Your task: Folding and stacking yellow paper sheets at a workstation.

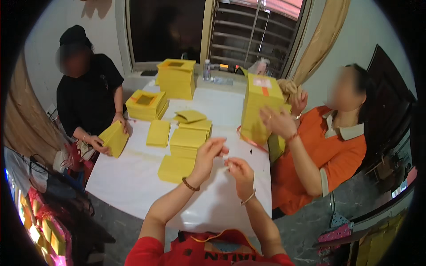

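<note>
Over the near half of the white table (133, 186), my left hand (211, 156) and my right hand (241, 174) are raised close together. The fingers of my left hand are curled inward. My right hand has its thumb and fingertips pinched. A small pale bit shows between the two hands, too small to name. Beside and below my left hand lies a pile of yellow paper (174, 169). More yellow paper piles (190, 138) reach toward the far side, and a smaller yellow pile (158, 133) sits to their left. A loose folded yellow sheet (191, 116) rests on top.
Tall yellow paper stacks stand at far left (176, 82) and right (259, 99), with a lower stack (146, 105) between the first and a person in black (91, 84), who holds yellow paper (116, 138). A person in orange (321, 155) raises both hands. A bottle (207, 70) stands by the window.
</note>
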### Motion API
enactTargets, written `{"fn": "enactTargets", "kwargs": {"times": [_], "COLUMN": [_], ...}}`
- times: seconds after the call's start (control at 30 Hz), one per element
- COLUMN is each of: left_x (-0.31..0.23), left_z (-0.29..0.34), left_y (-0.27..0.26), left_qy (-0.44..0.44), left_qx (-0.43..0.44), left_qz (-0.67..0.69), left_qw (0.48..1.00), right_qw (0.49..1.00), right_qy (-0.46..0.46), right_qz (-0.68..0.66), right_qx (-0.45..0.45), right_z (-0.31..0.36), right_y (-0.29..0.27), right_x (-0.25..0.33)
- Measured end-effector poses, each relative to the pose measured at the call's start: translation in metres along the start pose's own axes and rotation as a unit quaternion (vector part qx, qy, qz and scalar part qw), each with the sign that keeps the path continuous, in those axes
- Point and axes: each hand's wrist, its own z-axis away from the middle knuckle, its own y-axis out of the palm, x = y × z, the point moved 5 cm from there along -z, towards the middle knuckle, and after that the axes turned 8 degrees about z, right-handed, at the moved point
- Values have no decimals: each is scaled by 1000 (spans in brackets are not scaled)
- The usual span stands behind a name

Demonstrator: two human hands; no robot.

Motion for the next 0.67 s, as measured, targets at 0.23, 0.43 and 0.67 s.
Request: {"fn": "enactTargets", "kwargs": {"times": [0.23,0.43,0.67], "left_x": [-18,-19,6], "left_z": [-73,-134,-215], "left_y": [11,78,48], "left_qy": [119,-59,50], "left_qx": [-74,295,68], "left_qz": [-6,-103,-153], "left_qw": [990,948,985], "right_qw": [998,992,949], "right_qy": [-18,62,-35], "right_qz": [-11,75,272], "right_qx": [-56,-77,-158], "right_z": [-71,-134,-209], "right_y": [-38,-96,-185], "right_x": [12,3,-12]}}
